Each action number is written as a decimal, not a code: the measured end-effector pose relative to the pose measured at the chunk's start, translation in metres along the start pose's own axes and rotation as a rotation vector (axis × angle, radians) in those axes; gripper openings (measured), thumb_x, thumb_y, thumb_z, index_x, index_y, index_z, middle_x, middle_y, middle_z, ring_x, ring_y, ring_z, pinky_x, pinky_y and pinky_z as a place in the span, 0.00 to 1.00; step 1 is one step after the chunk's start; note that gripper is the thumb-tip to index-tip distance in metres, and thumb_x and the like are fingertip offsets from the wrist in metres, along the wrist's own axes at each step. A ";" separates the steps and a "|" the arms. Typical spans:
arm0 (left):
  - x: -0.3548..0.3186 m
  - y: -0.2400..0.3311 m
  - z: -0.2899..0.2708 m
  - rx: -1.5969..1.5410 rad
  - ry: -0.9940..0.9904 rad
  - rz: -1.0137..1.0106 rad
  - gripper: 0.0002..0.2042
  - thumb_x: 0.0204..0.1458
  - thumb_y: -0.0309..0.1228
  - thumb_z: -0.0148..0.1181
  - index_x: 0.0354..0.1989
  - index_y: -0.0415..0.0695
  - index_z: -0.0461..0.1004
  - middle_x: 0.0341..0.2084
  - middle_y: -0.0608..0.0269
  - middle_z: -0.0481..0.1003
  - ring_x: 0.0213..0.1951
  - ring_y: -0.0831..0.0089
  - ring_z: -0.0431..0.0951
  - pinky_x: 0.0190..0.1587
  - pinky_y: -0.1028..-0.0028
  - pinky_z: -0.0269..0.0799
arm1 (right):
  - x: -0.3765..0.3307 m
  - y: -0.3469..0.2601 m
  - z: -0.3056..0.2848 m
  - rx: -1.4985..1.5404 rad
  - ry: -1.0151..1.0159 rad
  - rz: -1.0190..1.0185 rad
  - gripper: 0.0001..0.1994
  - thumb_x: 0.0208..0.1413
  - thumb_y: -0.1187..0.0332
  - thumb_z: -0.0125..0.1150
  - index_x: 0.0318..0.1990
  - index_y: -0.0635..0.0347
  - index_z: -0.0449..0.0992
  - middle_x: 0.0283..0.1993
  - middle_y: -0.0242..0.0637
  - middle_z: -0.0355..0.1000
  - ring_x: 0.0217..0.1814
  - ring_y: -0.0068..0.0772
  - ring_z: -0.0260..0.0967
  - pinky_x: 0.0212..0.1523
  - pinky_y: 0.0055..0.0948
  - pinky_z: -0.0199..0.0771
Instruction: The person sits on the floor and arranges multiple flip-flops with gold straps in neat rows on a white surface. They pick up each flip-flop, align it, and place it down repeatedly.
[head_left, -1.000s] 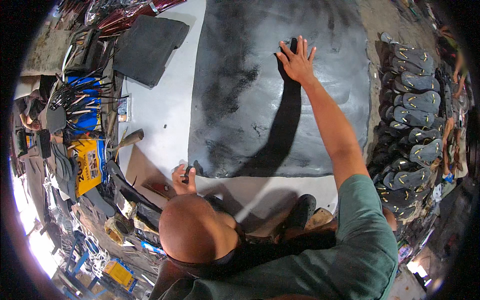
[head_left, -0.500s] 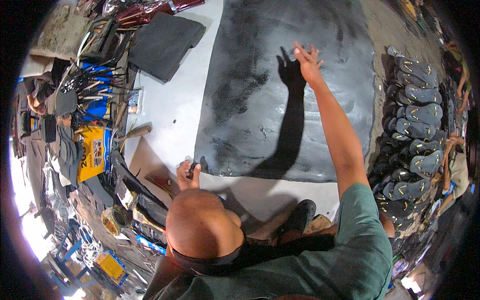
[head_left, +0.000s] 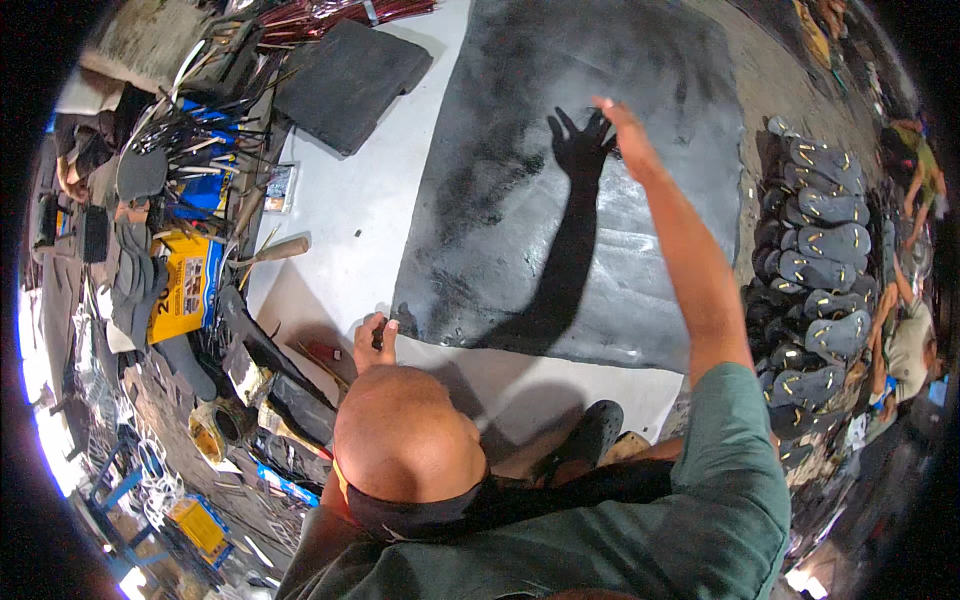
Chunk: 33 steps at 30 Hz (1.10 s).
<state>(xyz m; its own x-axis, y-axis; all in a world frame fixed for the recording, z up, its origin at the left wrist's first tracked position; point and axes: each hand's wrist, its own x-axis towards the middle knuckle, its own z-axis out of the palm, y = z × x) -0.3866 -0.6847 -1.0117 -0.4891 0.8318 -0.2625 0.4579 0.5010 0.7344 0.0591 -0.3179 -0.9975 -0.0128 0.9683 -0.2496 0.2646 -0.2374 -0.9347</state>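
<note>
A large black sheet (head_left: pixel 560 260), like rubber, lies flat on a white surface (head_left: pixel 340 210), with shiny and dull patches on it. Above its far right part, my right hand (head_left: pixel 628 138) is raised, fingers stretched out and slightly blurred. Nothing shows in it, and its shadow falls on the sheet to the left. At the sheet's near left corner, my left hand (head_left: pixel 374 340) has its fingers curled. Something small and dark shows between finger and thumb, too unclear to name. My bare knee hides the left wrist and forearm.
A smaller dark slab (head_left: pixel 350 85) lies at the far left, near a wooden handle (head_left: pixel 275 250). Rows of black flip-flops (head_left: pixel 825 240) line the right side. Black strips and a yellow bag (head_left: pixel 185 285) crowd the left. Other people sit at both edges.
My right hand has turned so it shows more edge-on, and its fingers look closer together. The whole view has shifted slightly. My left hand stays by the sheet's corner.
</note>
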 end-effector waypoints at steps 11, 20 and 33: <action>0.020 0.012 0.009 0.073 -0.213 -0.027 0.28 0.65 0.45 0.53 0.61 0.31 0.67 0.58 0.41 0.72 0.63 0.55 0.70 0.65 0.61 0.63 | -0.186 0.080 -0.273 -0.844 0.272 0.007 0.31 0.67 0.44 0.47 0.68 0.56 0.65 0.71 0.58 0.58 0.74 0.56 0.54 0.73 0.45 0.52; 0.074 -0.030 -0.009 -0.038 -0.275 -0.100 0.21 0.59 0.44 0.64 0.47 0.36 0.77 0.31 0.61 0.79 0.32 0.76 0.74 0.37 0.75 0.70 | -0.304 0.179 -0.156 -1.151 0.477 0.218 0.35 0.67 0.40 0.41 0.71 0.54 0.61 0.78 0.59 0.38 0.77 0.65 0.43 0.74 0.59 0.40; 0.145 0.070 0.071 -0.403 -0.381 -0.164 0.24 0.65 0.39 0.56 0.62 0.33 0.69 0.56 0.54 0.75 0.57 0.67 0.72 0.63 0.70 0.61 | -0.304 0.150 -0.213 -0.653 0.923 0.143 0.28 0.67 0.59 0.51 0.73 0.47 0.56 0.56 0.55 0.74 0.54 0.63 0.72 0.54 0.51 0.71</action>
<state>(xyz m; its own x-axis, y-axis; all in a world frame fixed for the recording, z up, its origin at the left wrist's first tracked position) -0.3727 -0.5116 -1.0427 -0.1940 0.8157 -0.5450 0.0429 0.5621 0.8260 0.3078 -0.6315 -1.0080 0.7008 0.6874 0.1908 0.6614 -0.5259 -0.5348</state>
